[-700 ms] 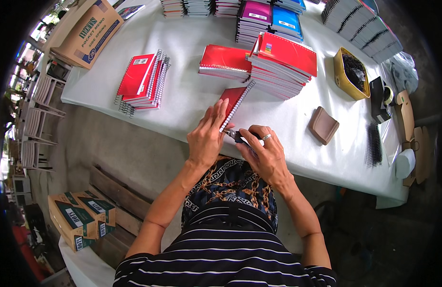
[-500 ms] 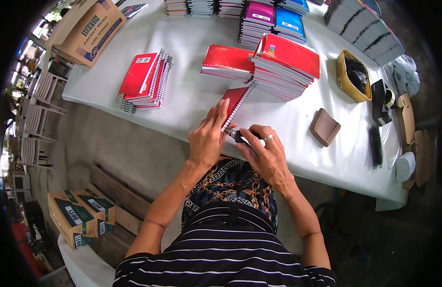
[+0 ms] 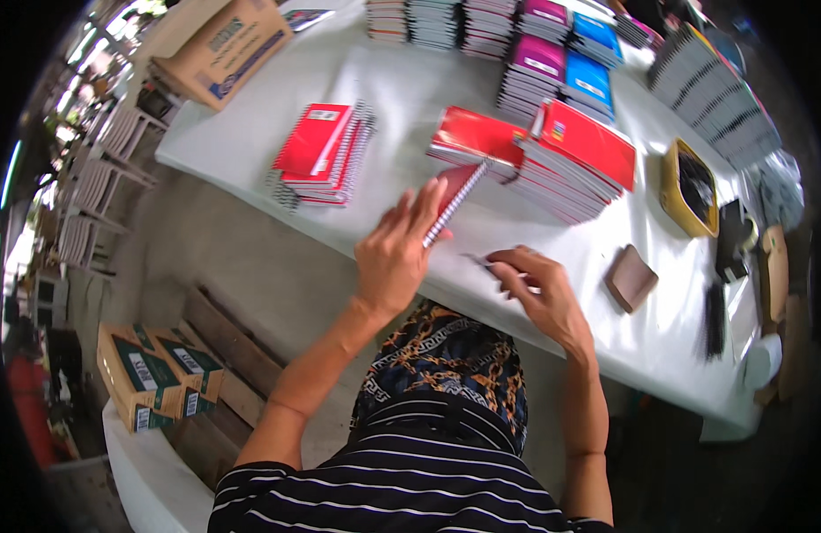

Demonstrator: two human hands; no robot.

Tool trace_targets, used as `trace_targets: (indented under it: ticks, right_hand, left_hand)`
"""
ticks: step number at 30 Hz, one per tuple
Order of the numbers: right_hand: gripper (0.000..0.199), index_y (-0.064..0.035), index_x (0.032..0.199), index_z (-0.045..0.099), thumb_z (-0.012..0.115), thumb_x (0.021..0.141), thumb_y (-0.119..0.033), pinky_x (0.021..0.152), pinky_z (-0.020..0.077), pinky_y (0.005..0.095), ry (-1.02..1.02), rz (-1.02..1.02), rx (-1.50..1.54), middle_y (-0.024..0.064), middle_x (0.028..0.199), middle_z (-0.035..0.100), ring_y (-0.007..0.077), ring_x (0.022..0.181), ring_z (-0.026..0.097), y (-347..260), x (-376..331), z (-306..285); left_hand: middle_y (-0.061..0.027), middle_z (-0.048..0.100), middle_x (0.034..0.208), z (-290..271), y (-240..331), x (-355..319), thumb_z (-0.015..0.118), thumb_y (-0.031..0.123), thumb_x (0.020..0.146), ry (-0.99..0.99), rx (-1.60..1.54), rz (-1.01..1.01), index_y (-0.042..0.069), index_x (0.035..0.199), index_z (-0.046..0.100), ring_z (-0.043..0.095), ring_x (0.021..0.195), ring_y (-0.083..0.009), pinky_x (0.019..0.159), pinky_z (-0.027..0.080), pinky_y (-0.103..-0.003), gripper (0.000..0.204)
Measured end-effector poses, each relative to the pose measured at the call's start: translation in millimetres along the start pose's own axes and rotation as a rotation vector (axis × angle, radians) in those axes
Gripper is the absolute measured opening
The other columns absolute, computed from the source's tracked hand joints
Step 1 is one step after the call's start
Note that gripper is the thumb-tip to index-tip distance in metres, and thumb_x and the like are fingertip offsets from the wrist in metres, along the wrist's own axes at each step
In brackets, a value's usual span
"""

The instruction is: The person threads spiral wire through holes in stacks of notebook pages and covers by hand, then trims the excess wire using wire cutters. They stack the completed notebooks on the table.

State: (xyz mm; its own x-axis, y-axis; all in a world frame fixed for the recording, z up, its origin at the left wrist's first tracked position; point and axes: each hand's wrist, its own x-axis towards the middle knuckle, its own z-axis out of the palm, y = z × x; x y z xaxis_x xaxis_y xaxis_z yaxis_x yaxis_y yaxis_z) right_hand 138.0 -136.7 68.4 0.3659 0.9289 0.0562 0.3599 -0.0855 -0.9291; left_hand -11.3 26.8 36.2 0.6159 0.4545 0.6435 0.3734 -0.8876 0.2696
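Note:
My left hand grips a small red notebook with a white wire spiral along its right edge, tilted over the table's front edge. The fingers lie along its cover, and the thumb is mostly hidden. To its right, my right hand is closed around small pliers, blurred, with the tip pointing left toward the notebook's lower end but apart from it. Beyond the hands sit a low stack of red-covered books and a taller red-covered stack. Spiral-bound red notebooks are piled on the left.
Along the table stand purple notebooks, blue notebooks and a cardboard box. At right are a brown dish-like block, a yellow basket with dark contents and black coils. Cartons stand lower left.
My right hand has drawn the pliers away from the notebook's spiral end, to the right. My left hand still holds the notebook. The whole view has shifted and turned slightly.

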Motion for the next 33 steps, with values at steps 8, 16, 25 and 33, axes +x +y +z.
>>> trace_targets:
  ticks: [8, 16, 25, 33]
  right_hand:
    - [0.027, -0.0062, 0.111, 0.065, 0.07, 0.086, -0.017, 0.09, 0.043, 0.044, 0.372, -0.13, -1.007, 0.014, 0.11, 0.06, 0.0328, 0.105, 0.056, 77.8, -7.8, -22.2]
    - [0.033, -0.0055, 0.113, 0.065, 0.073, 0.083, -0.015, 0.097, 0.0395, 0.0459, 0.46, -0.294, -1.037, 0.0135, 0.125, 0.054, 0.032, 0.114, 0.053, 52.3, 6.0, -5.3]
    - [0.038, 0.0044, 0.111, 0.062, 0.065, 0.073, -0.002, 0.094, 0.0467, 0.0426, 0.411, -0.586, -0.973, 0.0165, 0.118, 0.056, 0.0325, 0.112, 0.054, 35.8, 122.3, 35.2]
    - [0.012, 0.0038, 0.088, 0.062, 0.063, 0.078, -0.002, 0.075, 0.054, 0.042, 0.487, -0.6, -1.052, 0.0161, 0.1, 0.058, 0.0304, 0.097, 0.06, 21.2, 159.0, 32.4]
  left_hand:
    - [-0.0025, 0.049, 0.147, -62.3, -149.1, 64.4, 0.068, 0.038, 0.086, -0.186, 0.398, -0.116, 0.028, 0.149, 0.04, 0.047, 0.133, -0.0348, 0.099, 0.047, -0.046, 0.07]
    - [-0.0012, 0.037, 0.156, -71.3, -178.7, 63.3, 0.079, 0.047, 0.068, -0.698, 0.069, -0.121, 0.033, 0.15, 0.038, 0.026, 0.147, -0.0326, 0.115, 0.023, -0.058, 0.093]
    - [-0.0035, 0.036, 0.157, -63.3, -149.9, 76.0, 0.081, 0.037, 0.07, -0.433, -0.034, -0.008, 0.025, 0.149, 0.042, 0.021, 0.149, -0.0313, 0.117, 0.018, -0.054, 0.089]
    - [-0.0157, 0.031, 0.157, 8.1, -44.7, 10.3, 0.082, 0.016, 0.073, -0.083, -0.446, -0.143, 0.006, 0.152, 0.03, 0.022, 0.148, -0.0362, 0.119, 0.024, -0.043, 0.095]
